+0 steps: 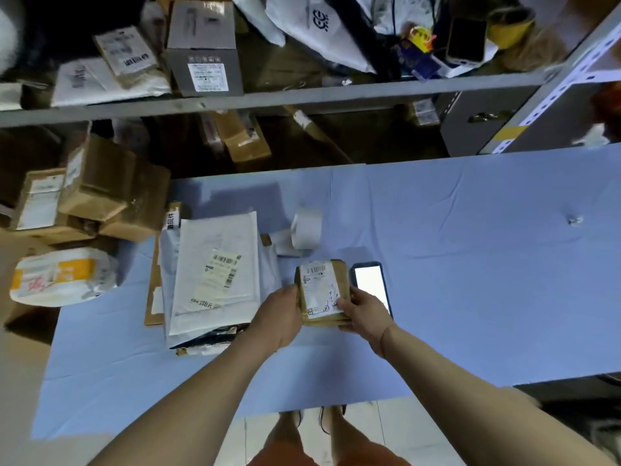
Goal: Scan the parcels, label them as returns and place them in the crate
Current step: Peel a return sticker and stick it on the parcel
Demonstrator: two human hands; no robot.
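Lying at the far left, off the table's edge, is a white and yellow bag (64,277), with a heap of brown boxes (100,193) sitting behind it. Covering the table (470,280) is a pale blue cloth, and resting on its left part is a stack of flat mailers (215,280), the top one white and showing a printed label with barcodes. Standing just beyond the stack, a little to its right, is a roll of white labels (306,228), with a loose strip trailing from it onto the cloth. The left hand (280,319) is gripping the left edge of a small brown parcel (324,292), fingers curling round its side. The parcel is sitting near the middle of the table, in front of the person, its white shipping label facing up. The right hand (364,314) is gripping the parcel's right edge, thumb pressing on the label's lower corner. Lying just beside the parcel on the right is a phone (371,284), its screen glowing white, and the right hand is partly covering its near end. Running across the top of the view is a grey metal shelf (302,95) carrying a grey box (203,48), white bags and a second phone (466,40). A small crumpled scrap (575,220) is sitting on the cloth far to the right.
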